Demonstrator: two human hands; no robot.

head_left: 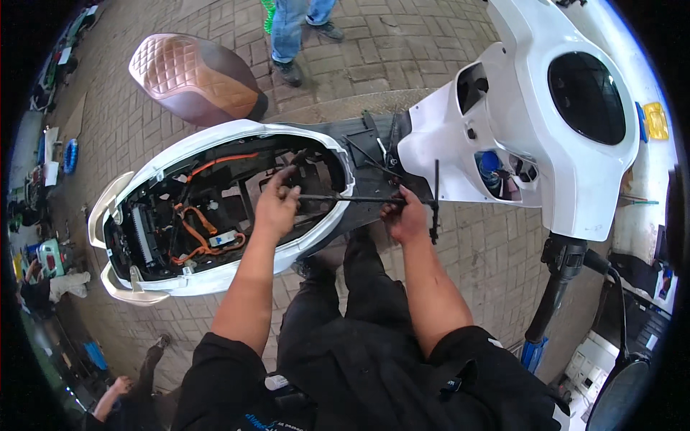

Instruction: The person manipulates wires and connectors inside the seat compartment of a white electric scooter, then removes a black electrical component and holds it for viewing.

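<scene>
Brick-paved floor (388,65) runs all round this workshop, w/ a white scooter (357,214) standing crosswise in front of the worker. Dark rod (366,200) lies more or less level btwn L hand (277,208) & R hand (406,218), its R end by a dark crossbar (436,183). R hand is wrapped round the rod, just L of that bar. L hand is over the open under-seat bay (215,133), fingers half-curled, thumb by the rod's L end (can't tell from where I'm standing if it's really gripping). Orange cables (205,250) loop inside the bay, L of & below that hand. Quilted seat (180,79), pinkish-brown, sits on the bricks beyond L hand, off to its L. White front body (532,122) w/ a dark oval panel (587,97) rises well R of R hand. Past both hands: someone's legs in blue jeans (287,32).
</scene>
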